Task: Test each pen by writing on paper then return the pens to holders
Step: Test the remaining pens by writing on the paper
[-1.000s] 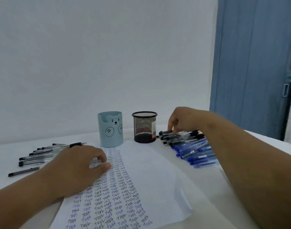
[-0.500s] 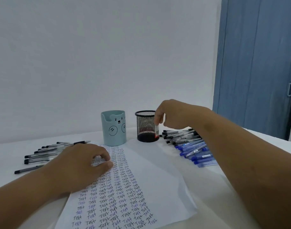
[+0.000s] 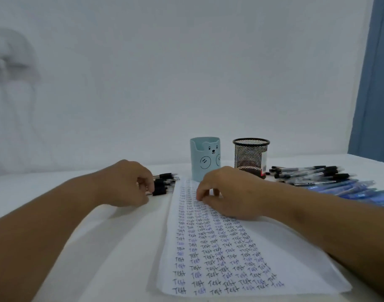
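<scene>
Head view, two holders (image 3: 205, 159), one paper (image 3: 219, 247), left hand (image 3: 128, 184) grasping black pens (image 3: 162, 184), right hand (image 3: 228, 192) curled, holding nothing.

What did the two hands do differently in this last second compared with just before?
The right hand left the pens on the right and the black mesh holder and came down onto the written sheet of paper, fingers curled, holding nothing visible. The left hand slid off the paper to the black-capped pens on the left and touches them. The light blue bear holder and the paper stayed put.
</scene>
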`<action>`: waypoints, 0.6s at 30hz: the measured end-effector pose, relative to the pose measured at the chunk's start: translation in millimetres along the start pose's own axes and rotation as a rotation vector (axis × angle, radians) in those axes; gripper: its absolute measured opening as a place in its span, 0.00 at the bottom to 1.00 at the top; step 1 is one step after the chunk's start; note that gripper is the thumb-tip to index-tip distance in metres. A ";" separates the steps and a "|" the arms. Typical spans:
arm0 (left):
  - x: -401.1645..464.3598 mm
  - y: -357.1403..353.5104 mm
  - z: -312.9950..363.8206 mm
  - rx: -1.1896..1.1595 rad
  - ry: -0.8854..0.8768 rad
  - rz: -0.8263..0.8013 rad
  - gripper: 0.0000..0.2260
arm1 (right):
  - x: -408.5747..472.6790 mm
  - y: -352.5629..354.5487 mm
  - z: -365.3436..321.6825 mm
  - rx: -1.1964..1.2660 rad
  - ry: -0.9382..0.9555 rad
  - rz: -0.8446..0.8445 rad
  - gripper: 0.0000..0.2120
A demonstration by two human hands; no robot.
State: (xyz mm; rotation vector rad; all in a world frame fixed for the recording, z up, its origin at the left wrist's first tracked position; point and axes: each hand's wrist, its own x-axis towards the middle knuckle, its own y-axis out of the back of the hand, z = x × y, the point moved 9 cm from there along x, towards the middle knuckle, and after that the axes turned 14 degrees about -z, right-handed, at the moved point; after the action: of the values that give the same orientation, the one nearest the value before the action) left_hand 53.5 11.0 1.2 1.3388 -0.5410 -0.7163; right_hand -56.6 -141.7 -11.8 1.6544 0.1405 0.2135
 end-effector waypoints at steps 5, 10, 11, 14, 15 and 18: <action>8.2 -3.7 -3.8 0.063 0.000 0.047 0.03 | 0.9 -0.4 0.8 0.021 0.020 0.009 0.08; 7.9 2.2 -13.3 0.034 0.050 0.093 0.04 | 1.4 0.7 0.1 -0.001 0.025 0.062 0.09; 5.3 7.2 -15.2 0.002 0.064 0.134 0.06 | 1.1 1.9 1.5 0.009 0.013 0.083 0.09; -3.8 24.2 -10.5 -0.150 -0.010 0.310 0.08 | -2.5 12.6 4.2 0.062 0.001 0.211 0.12; -6.5 27.2 -3.2 -0.189 -0.072 0.353 0.08 | -5.5 20.2 3.5 0.072 0.020 0.293 0.13; -13.9 26.2 30.7 -0.238 -0.258 0.377 0.08 | -13.9 37.3 3.0 0.050 0.053 0.470 0.17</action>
State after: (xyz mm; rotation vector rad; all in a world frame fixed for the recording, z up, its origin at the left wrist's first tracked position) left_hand 26.1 2.5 32.8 0.8944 -0.8602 -0.6205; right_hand -70.8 -151.1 24.3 1.7138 -0.2089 0.6133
